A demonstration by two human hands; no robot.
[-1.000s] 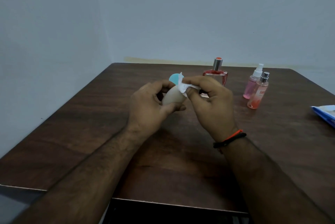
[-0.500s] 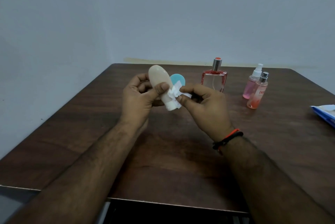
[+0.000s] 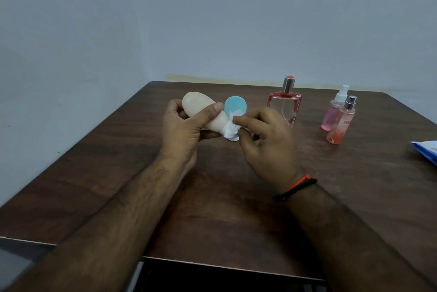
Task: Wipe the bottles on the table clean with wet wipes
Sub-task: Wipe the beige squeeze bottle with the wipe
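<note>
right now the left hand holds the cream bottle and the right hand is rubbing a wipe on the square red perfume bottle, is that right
Not quite. The head view shows the right hand pinching the white wipe against the cap end of the cream bottle, the same one the left hand holds. The square red perfume bottle stands untouched on the table behind the hands.

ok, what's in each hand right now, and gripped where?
Left hand grips the beige bottle around its body, thumb across the front. Right hand pinches the white wet wipe in its fingers, against the bottle's narrow cap end.
</note>
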